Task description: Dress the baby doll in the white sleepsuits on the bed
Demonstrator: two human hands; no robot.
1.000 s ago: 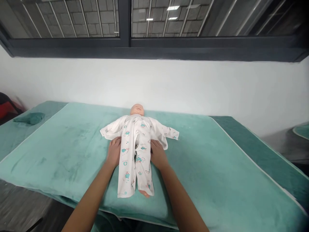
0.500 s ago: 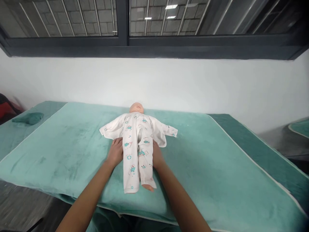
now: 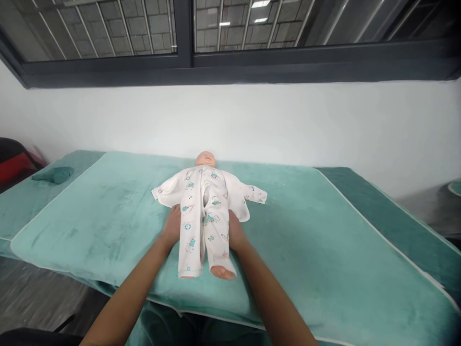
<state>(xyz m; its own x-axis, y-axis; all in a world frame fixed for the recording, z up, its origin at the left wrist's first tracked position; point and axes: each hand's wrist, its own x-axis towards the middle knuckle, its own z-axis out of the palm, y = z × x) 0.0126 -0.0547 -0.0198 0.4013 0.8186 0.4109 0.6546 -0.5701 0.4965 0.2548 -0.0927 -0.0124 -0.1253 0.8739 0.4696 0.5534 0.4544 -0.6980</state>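
A baby doll [image 3: 206, 158] lies on its back, head toward the wall, in a white printed jacket [image 3: 168, 191] with its sleeves spread out. White printed trousers [image 3: 191, 226] cover the doll's legs and reach high over its front. My left hand [image 3: 173, 224] grips the trousers' left edge at thigh height, its fingertips partly hidden by the cloth. On the opposite edge, my right hand [image 3: 236, 230] is closed on the fabric, its fingers mostly out of sight behind it. One foot [image 3: 223, 273] shows at the right trouser hem; just a sliver shows at the left one.
Green plush covering [image 3: 306, 250] spreads over the bed or table beneath the doll. A small green pillow [image 3: 54, 175] lies at the far left, near a red and black object [image 3: 16, 161]. Behind stand a white wall [image 3: 230, 120] and a dark-framed window [image 3: 184, 38].
The trouser hems have risen and more of the right-side foot shows; a bit of the other foot now appears. Both hands stay at the trousers' sides. The view has shifted slightly.
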